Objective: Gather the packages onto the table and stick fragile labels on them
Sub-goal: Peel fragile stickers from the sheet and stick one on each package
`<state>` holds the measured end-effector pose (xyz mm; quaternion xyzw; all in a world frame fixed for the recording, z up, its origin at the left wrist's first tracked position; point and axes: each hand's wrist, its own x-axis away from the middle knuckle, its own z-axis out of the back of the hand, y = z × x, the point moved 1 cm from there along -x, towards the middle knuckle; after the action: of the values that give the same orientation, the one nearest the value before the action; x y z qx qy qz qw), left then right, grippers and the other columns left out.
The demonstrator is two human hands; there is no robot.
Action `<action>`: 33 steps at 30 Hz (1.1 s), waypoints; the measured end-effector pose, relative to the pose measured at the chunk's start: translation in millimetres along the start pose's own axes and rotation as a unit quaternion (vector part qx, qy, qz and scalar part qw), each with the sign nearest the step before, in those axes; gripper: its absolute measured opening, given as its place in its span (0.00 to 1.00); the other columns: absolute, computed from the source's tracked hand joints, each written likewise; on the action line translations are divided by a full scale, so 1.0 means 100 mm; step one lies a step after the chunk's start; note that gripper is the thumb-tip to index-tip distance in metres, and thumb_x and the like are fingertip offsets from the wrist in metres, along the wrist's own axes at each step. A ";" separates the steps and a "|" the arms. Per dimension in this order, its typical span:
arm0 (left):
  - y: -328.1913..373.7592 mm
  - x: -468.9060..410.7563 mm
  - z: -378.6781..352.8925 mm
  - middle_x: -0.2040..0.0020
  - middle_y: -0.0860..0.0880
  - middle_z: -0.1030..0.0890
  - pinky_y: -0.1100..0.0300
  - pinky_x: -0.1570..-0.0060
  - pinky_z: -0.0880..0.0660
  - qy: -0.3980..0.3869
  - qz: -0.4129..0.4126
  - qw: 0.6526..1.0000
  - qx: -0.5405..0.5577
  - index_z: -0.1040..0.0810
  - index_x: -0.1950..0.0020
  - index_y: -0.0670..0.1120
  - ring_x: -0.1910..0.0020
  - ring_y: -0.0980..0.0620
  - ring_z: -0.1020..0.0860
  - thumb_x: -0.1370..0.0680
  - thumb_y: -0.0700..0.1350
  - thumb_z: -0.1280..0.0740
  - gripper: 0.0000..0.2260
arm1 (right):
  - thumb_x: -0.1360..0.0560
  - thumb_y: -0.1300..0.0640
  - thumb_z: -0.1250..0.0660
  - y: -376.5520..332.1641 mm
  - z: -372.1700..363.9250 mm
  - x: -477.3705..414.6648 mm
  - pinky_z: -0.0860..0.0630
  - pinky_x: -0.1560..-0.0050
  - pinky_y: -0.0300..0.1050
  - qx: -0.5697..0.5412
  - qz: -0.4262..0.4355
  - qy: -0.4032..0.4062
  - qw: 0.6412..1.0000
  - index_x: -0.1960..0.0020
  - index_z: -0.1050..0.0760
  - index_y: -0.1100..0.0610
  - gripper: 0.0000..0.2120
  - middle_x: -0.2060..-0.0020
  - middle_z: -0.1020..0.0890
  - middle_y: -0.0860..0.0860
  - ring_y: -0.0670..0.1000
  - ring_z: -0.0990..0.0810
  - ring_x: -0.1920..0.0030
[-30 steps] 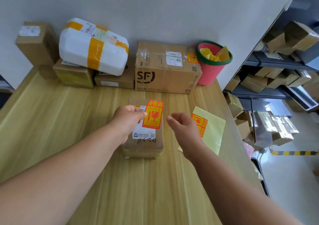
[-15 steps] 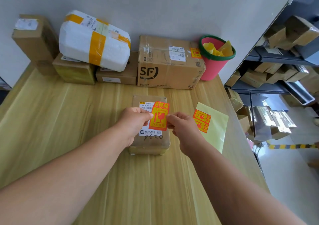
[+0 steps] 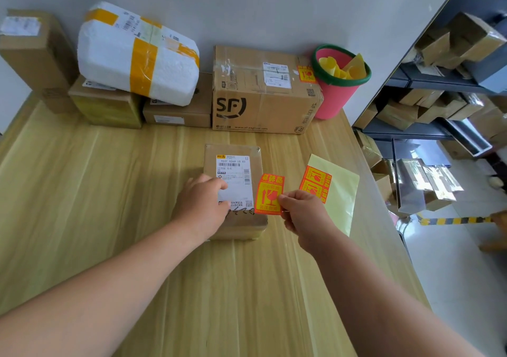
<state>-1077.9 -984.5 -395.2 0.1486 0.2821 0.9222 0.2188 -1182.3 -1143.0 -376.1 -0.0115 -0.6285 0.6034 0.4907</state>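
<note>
A small brown package (image 3: 233,227) with a white shipping label lies in the middle of the wooden table (image 3: 109,192). My left hand (image 3: 203,206) rests on its left side, fingers on the white label. My right hand (image 3: 304,211) pinches an orange fragile label (image 3: 269,193) by its lower right edge, held at the package's right edge. A yellow backing sheet (image 3: 340,189) with two more orange labels lies just to the right.
Along the back wall stand an SF carton (image 3: 260,101) with a fragile label, a white foam parcel (image 3: 137,55) on flat boxes, and a tall brown box (image 3: 30,49). A pink bucket (image 3: 337,82) holds yellow backing scraps. Shelves of parcels (image 3: 439,104) lie beyond the table's right edge.
The fragile label passed from my left hand to my right hand and moved to the package's right edge. My left hand settled onto the shipping label.
</note>
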 end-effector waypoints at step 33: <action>-0.52 0.18 0.06 0.58 0.54 0.21 0.58 0.57 0.27 -0.018 0.056 0.995 0.087 0.21 0.42 0.50 0.57 0.51 0.23 0.25 0.45 0.33 0.11 | 0.25 0.61 0.33 -0.01 -0.88 0.03 0.34 0.77 0.36 0.204 0.024 -0.042 0.978 0.59 0.23 0.59 0.05 0.68 0.20 0.52 0.45 0.26 0.77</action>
<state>-1074.4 -934.2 -417.8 0.1991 0.3483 0.9021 0.1587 -1127.9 -1075.2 -392.1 0.0989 -0.5119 0.7307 0.4408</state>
